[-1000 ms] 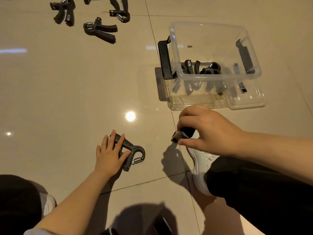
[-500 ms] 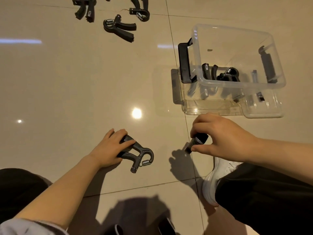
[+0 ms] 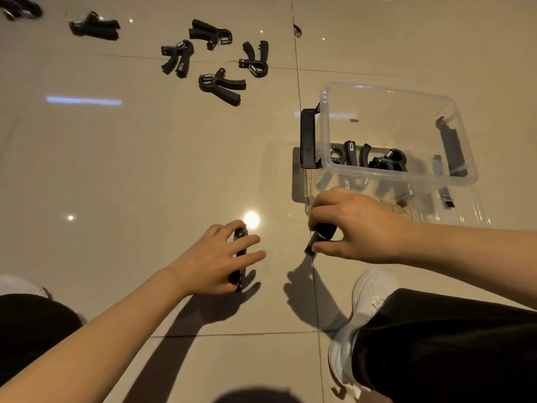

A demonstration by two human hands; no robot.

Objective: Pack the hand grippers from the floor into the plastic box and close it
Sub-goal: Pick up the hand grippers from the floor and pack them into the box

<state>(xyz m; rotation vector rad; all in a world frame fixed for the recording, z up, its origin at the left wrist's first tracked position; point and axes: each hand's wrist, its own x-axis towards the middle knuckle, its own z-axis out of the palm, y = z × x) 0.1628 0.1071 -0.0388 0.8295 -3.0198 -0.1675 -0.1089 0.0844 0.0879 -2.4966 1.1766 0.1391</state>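
My left hand [image 3: 216,258] fingers grasp a rigid, springy hand gripper [image 3: 240,258] by its handle; right hand [image 3: 353,225] fingers clench another gripper's foam handle [image 3: 321,235].

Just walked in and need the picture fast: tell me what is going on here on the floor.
A person is crouched on the tiled floor, packing hand grippers into a clear plastic box. The left hand holds one gripper, and the right hand holds another just in front of the box. Two or so grippers already lie inside. Several more lie scattered further off, and the box is open.
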